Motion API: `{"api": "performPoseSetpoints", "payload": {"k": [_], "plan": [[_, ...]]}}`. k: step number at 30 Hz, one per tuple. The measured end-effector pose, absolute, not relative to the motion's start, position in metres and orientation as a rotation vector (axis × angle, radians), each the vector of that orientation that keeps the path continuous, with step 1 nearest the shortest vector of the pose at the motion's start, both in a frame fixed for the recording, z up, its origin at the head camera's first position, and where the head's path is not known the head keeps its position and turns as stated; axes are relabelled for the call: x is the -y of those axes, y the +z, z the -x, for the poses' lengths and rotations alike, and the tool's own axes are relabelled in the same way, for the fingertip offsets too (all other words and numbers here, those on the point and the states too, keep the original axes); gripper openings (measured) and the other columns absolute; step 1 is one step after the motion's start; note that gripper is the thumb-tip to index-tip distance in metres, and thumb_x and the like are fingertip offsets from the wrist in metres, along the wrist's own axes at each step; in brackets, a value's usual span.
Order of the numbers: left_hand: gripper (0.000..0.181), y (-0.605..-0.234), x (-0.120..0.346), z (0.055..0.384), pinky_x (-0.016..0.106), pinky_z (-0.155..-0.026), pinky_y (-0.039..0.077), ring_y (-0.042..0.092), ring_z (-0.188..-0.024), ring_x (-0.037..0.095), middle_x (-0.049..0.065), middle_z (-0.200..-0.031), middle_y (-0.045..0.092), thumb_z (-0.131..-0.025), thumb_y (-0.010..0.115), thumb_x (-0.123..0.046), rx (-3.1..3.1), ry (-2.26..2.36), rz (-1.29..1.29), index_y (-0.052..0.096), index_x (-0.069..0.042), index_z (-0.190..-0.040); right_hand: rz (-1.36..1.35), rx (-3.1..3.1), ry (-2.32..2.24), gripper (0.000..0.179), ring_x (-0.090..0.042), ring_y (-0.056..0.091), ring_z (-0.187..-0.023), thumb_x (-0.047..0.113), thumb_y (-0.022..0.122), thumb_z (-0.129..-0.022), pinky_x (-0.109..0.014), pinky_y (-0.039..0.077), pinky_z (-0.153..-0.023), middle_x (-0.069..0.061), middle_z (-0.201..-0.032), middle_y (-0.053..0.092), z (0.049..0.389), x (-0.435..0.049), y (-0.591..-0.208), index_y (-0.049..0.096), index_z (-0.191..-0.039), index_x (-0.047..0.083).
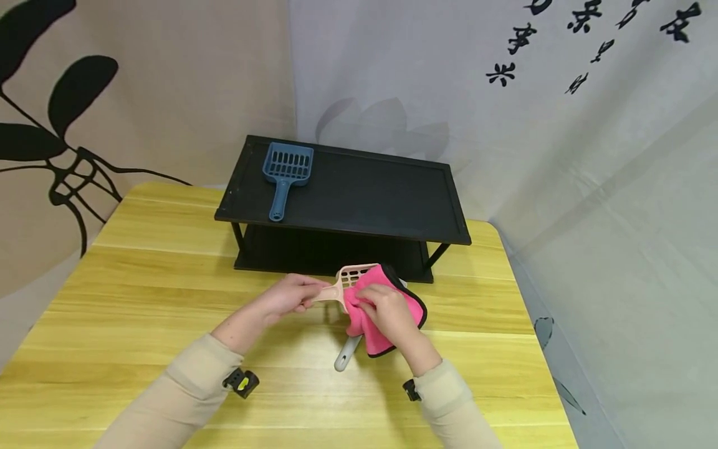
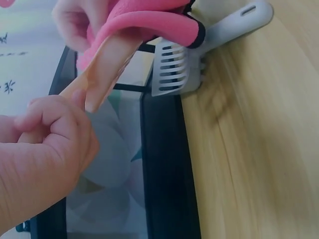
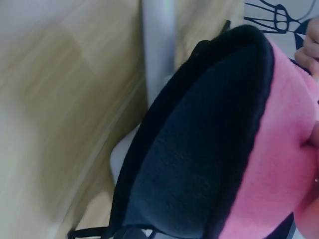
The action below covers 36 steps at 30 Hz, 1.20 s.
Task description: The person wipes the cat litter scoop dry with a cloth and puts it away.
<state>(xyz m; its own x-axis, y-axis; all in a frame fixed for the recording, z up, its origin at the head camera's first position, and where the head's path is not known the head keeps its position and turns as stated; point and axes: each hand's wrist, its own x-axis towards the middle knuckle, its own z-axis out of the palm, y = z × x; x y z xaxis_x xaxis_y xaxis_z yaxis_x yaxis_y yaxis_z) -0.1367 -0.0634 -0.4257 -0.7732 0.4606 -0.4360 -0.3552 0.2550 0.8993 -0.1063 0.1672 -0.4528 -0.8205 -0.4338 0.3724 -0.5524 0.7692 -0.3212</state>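
Observation:
My left hand [image 1: 288, 294] grips the handle of a pale pink slotted litter scoop [image 1: 332, 293], raised above the table. With my right hand [image 1: 391, 312] I pinch a bright pink cloth [image 1: 359, 317] that has black edging, and it lies against the scoop's slotted head and covers much of it. In the right wrist view the cloth [image 3: 279, 149] hangs folded with a dark underside facing the camera. Below them a grey litter scoop [image 2: 239, 29] rests on the tabletop; from the head its handle [image 1: 346, 354] shows, while the cloth hides most of its head.
A black two-tier rack [image 1: 370, 193] stands at the back of the wooden table [image 1: 140, 299], just beyond my hands. On its top shelf, at the left, lies a blue litter scoop [image 1: 283, 181]. Printed fabric [image 1: 387, 68] hangs behind the table.

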Motion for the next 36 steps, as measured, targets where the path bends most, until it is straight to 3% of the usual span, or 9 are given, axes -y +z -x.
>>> {"api": "performPoseSetpoints", "payload": {"k": [10,22,29,36], "plan": [[0.037,-0.424,0.071,0.136,0.015,-0.046,0.025,0.033,-0.051,0.004,-0.003,-0.062,0.041,-0.099,0.039,-0.009,-1.801,1.614,-0.129,0.048,0.009,-0.131,-0.919,2.53,0.297,0.012,-0.013,0.063,-0.086,0.008,0.075,-0.076,-0.025,0.052,-0.08,0.003,-0.086,0.069,0.111,-0.192,-0.447,0.073,-0.086,0.014],[0.039,-0.418,0.081,0.14,0.015,-0.046,0.027,0.035,-0.052,0.004,-0.003,-0.062,0.041,-0.096,0.044,-0.011,-1.813,1.581,-0.163,0.049,0.009,-0.13,-0.694,2.394,0.447,0.019,-0.023,0.065,-0.08,-0.001,0.08,-0.068,-0.035,0.055,-0.076,-0.009,-0.082,0.069,0.12,-0.216,-0.429,0.073,-0.085,0.004],[0.038,-0.419,0.077,0.14,0.015,-0.045,0.024,0.033,-0.05,0.004,-0.004,-0.061,0.041,-0.096,0.044,-0.012,-1.839,1.479,-0.22,0.052,0.005,-0.129,-0.822,2.282,0.487,0.018,-0.021,0.066,-0.083,-0.001,0.079,-0.068,-0.033,0.055,-0.077,-0.008,-0.084,0.07,0.124,-0.192,-0.413,0.073,-0.084,0.005],[0.035,-0.415,0.066,0.137,0.017,-0.047,0.026,0.034,-0.052,0.006,-0.002,-0.065,0.042,-0.097,0.045,-0.012,-1.885,1.411,-0.291,0.056,0.001,-0.127,-0.897,2.3,0.358,0.012,-0.017,0.064,-0.084,0.002,0.075,-0.074,-0.026,0.054,-0.077,-0.003,-0.086,0.069,0.12,-0.161,-0.428,0.071,-0.082,0.01]]}}
